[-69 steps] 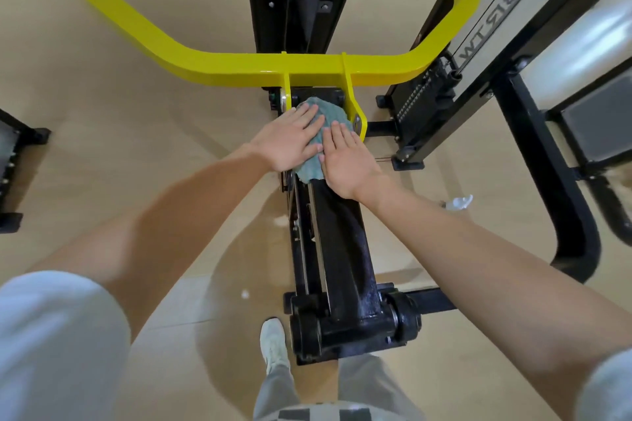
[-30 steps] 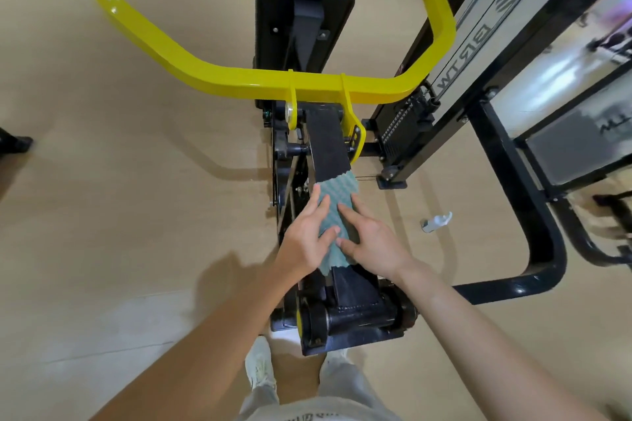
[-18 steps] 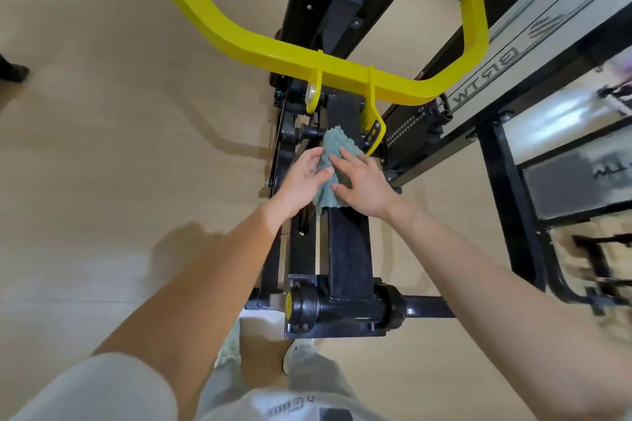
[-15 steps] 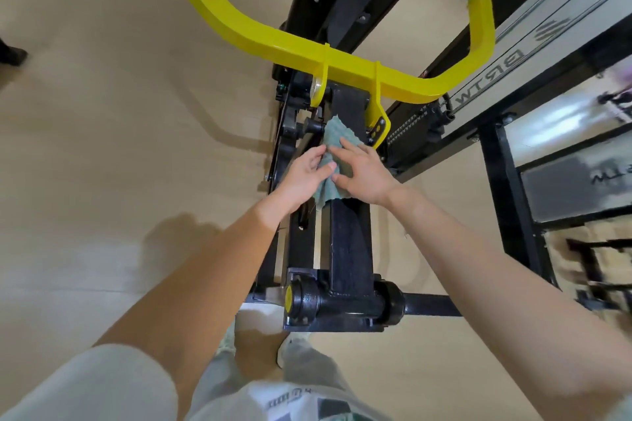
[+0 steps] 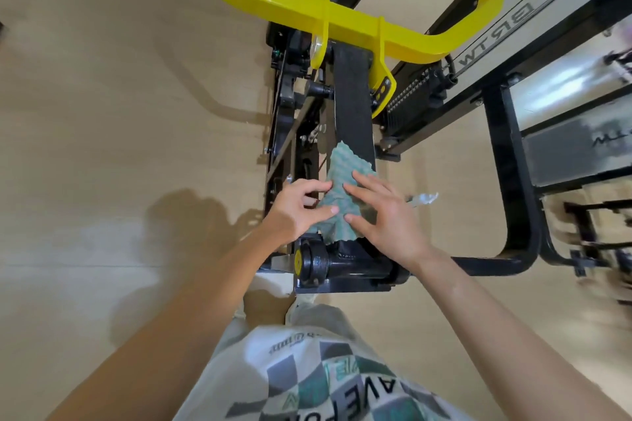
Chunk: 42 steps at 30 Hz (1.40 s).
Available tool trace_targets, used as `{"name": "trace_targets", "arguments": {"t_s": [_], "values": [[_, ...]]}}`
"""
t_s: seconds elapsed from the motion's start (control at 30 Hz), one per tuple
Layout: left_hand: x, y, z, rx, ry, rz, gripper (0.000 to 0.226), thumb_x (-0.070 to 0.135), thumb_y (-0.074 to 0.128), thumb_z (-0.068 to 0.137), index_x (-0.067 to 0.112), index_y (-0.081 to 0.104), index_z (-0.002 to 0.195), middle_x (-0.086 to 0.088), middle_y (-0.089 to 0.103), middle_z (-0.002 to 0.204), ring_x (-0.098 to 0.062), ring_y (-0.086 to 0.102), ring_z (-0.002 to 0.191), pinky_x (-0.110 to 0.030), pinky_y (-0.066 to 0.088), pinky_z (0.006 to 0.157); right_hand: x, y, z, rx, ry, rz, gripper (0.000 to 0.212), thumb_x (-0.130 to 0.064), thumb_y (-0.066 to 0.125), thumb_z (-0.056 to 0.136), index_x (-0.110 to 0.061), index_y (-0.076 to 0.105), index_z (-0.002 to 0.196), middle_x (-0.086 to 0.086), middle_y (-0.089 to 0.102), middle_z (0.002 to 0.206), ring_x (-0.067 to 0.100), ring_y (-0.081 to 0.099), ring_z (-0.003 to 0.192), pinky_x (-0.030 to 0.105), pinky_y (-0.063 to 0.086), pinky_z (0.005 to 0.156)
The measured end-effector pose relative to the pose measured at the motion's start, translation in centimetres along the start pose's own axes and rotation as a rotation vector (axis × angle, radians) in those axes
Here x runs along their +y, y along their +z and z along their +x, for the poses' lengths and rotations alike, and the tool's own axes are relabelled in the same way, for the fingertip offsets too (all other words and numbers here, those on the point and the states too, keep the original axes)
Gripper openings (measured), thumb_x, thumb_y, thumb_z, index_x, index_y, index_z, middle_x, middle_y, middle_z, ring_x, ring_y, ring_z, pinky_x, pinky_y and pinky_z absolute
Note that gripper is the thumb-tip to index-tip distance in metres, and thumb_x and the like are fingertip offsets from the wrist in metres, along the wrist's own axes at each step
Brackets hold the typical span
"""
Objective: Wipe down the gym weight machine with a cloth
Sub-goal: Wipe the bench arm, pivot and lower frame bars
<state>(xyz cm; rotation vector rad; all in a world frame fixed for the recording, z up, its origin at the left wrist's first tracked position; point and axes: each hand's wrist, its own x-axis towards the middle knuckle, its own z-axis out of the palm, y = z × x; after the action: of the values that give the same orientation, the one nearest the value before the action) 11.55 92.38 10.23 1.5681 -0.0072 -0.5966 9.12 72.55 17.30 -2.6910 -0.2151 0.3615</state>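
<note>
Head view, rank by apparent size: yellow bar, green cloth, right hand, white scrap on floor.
1. yellow bar, clearly largest.
2-3. green cloth and right hand: look alike, and the hands cover part of the cloth, so unranked.
4. white scrap, smallest.

Rumpled green cloth (image 5: 342, 188) on matt black beam (image 5: 352, 106) — glossy yellow painted-metal bar (image 5: 359, 27).

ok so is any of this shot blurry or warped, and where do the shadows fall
Head view: left hand, right hand and green cloth are sharp, but the black frame at the right edge is motion-blurred; head view: the wide lens enlarges the left forearm near the corner; head view: the person's shadow lies on the floor left of the machine, and the upper-right panel glares.
</note>
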Motion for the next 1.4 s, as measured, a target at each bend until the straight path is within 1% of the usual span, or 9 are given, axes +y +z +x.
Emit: {"name": "trace_targets", "arguments": {"t_s": [0.13,0.23,0.43,0.53,0.67,0.83,0.97,1.2,1.4], "values": [[-0.1,0.2,-2.3,-0.067,-0.022,0.054,0.029,0.027,0.082,0.084,0.035,0.066,0.106,0.018,0.065,0.113,-0.006,0.064,0.095,-0.010,0.048,0.077,0.0,1.2,-3.0,0.048,0.001,0.036,0.049,-0.028,0.077,0.088,-0.020,0.064,0.135,-0.006,0.050,0.150,0.017,0.039,0.142,0.031,0.029,0.119],[0.2,0.7,-3.1,-0.042,0.002,0.141,0.027,0.026,0.085,0.081,0.033,0.066,0.099,0.013,0.069,0.103,-0.010,0.067,0.088,-0.018,0.051,0.077,0.4,1.8,-4.8,0.094,0.003,0.072,0.042,-0.025,0.078,0.086,-0.017,0.070,0.126,-0.003,0.055,0.145,0.017,0.045,0.138,0.031,0.034,0.116],[1.0,3.2,-3.8,0.122,0.244,0.401,0.030,0.026,0.086,0.078,0.028,0.071,0.104,0.012,0.060,0.111,-0.007,0.063,0.096,-0.024,0.053,0.080,1.7,1.7,-6.5,0.192,0.084,0.121,0.025,-0.018,0.083,0.082,-0.012,0.076,0.106,-0.003,0.065,0.124,0.009,0.059,0.113,0.015,0.043,0.099],[1.3,4.1,-3.4,0.166,0.346,0.624,0.039,0.031,0.083,0.081,0.022,0.072,0.118,0.010,0.057,0.118,-0.008,0.058,0.100,-0.022,0.048,0.088,2.3,1.5,-6.3,0.231,0.145,0.205,0.025,-0.015,0.082,0.083,-0.012,0.073,0.106,-0.006,0.065,0.114,0.002,0.060,0.099,0.010,0.045,0.089],[1.6,4.5,-2.1,0.244,0.480,0.819,0.036,0.026,0.084,0.080,0.013,0.075,0.113,0.002,0.061,0.118,-0.022,0.054,0.104,-0.025,0.044,0.089,3.0,1.0,-5.2,0.177,0.201,0.318,0.028,-0.019,0.078,0.086,-0.020,0.066,0.112,-0.015,0.066,0.104,0.005,0.060,0.089,0.011,0.045,0.081],[2.6,5.1,-0.3,0.306,0.485,0.968,0.038,0.025,0.079,0.085,0.011,0.073,0.120,0.001,0.061,0.126,-0.022,0.047,0.104,-0.029,0.048,0.090,3.8,1.1,-3.4,0.186,0.108,0.253,0.043,-0.018,0.077,0.086,-0.015,0.063,0.126,0.001,0.065,0.118,0.018,0.058,0.105,0.028,0.049,0.093],[4.1,4.9,1.8,0.331,0.426,1.010,0.041,0.025,0.076,0.087,0.008,0.071,0.124,-0.002,0.061,0.129,-0.024,0.049,0.107,-0.032,0.048,0.093,4.2,1.3,-1.2,0.175,0.045,0.343,0.050,-0.013,0.076,0.085,-0.007,0.061,0.133,0.005,0.053,0.133,0.011,0.056,0.110,0.004,0.038,0.097],[7.0,4.3,6.1,0.374,0.319,1.087,0.032,0.012,0.074,0.087,0.004,0.073,0.118,-0.011,0.065,0.124,-0.036,0.053,0.101,-0.044,0.050,0.090,6.0,0.0,5.4,0.123,0.010,0.500,0.059,-0.016,0.077,0.085,-0.012,0.055,0.140,0.004,0.049,0.138,0.018,0.052,0.124,0.038,0.049,0.106],[9.0,3.7,10.5,0.358,0.217,1.188,0.043,0.025,0.072,0.091,0.008,0.067,0.130,-0.009,0.060,0.134,-0.034,0.054,0.116,-0.038,0.038,0.102,9.1,-1.3,9.9,0.065,-0.030,0.789,0.058,-0.013,0.079,0.084,-0.017,0.057,0.138,-0.001,0.059,0.133,0.011,0.058,0.118,0.033,0.051,0.104]]}}
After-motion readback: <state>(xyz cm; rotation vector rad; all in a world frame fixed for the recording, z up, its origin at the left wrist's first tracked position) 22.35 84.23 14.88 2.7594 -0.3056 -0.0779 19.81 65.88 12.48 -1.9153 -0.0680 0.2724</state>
